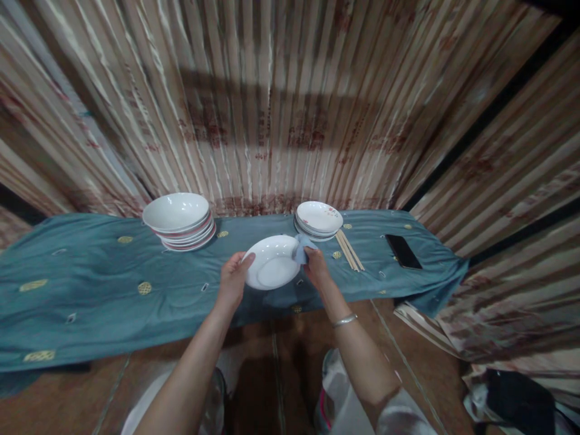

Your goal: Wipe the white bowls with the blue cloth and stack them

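A white plate (273, 266) is held up over the near part of the table, its inner face turned toward me. My left hand (234, 277) grips its left rim, thumb on the inner side and fingers behind. At the right rim my right hand (314, 263) is closed on a light blue cloth (302, 249), which is pressed over the plate's edge. A stack of white plates (318, 216), the top one with red flowers, stands just behind my right hand. Left of the held plate is a stack of red-rimmed dishes with a white bowl (176, 212) on top.
Several wooden chopsticks (349, 251) lie right of the plate stack, and a black phone (403, 251) rests farther right. A teal patterned cloth (176, 296) covers the narrow table. Pleated curtains (272, 109) hang behind it and on the right.
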### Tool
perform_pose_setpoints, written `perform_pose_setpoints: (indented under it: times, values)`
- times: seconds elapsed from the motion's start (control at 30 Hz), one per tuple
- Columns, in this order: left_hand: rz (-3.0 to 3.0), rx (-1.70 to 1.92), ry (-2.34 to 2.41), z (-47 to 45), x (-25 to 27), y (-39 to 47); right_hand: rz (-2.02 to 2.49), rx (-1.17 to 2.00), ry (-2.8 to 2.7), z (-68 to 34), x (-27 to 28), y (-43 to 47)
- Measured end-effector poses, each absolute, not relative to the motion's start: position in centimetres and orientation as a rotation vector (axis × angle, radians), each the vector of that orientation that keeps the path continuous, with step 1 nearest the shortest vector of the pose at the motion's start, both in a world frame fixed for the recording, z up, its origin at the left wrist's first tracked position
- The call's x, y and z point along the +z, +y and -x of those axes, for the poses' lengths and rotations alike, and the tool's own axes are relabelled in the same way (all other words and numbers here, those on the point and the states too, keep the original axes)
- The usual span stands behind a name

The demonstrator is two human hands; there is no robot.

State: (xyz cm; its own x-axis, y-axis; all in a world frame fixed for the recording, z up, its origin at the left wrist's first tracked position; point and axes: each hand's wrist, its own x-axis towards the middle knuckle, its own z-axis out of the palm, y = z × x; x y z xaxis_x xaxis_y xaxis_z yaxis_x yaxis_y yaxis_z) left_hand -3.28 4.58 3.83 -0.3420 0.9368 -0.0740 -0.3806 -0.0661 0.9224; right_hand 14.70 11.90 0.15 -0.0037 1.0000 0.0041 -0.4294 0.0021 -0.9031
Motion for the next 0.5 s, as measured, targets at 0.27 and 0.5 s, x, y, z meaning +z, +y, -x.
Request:
perform_pose_setpoints:
  times: [0.27,0.5]
  values:
    - [-0.441,1.792,1.103,4.6,1.9,5.0,1.032,1.308,-0.856,-12.0,-4.8,11.1]
    - [-0.230,1.629,1.045,5.5,0.5,4.1,1.164,1.085,-1.144,-11.0,-7.8,9.8]
